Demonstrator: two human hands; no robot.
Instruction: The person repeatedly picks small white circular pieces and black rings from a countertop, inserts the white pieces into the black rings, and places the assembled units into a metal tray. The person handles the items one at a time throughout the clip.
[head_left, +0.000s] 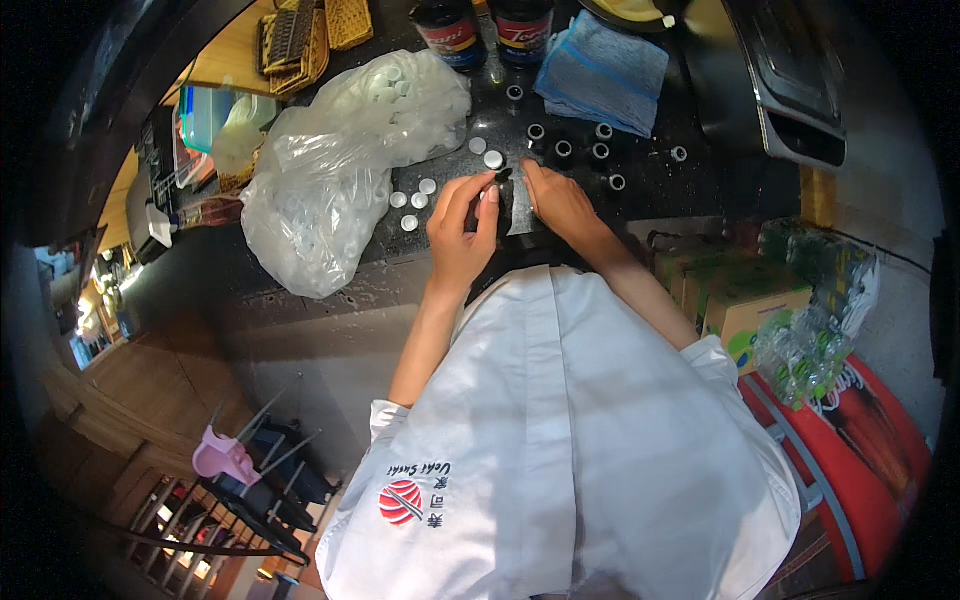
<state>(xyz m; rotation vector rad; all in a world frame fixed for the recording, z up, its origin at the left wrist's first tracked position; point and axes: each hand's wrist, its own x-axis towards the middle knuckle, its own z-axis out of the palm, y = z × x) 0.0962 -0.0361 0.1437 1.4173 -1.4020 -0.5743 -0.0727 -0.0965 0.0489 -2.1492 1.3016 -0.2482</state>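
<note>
My left hand (462, 222) is closed, with a small white piece, apparently a cap, showing between thumb and fingers. Facing it, my right hand (562, 205) has its fingers bent together, and their far side hides what they hold, if anything. A small dark container (505, 175) stands in the gap between the hands. Just beyond the left fingertips is a white cap (494, 159), and another white cap (478, 146) lies past it. Several loose caps (419, 200) lie left of my left hand. Beyond my right hand are several small dark containers with pale rims (564, 149).
A clear plastic bag (330, 170) of white caps covers the counter's left side. At the back are two dark labelled bottles (523, 28) and a folded blue cloth (605, 75). Wicker baskets (292, 45) sit far left. Cardboard boxes (750, 290) are below the counter at right.
</note>
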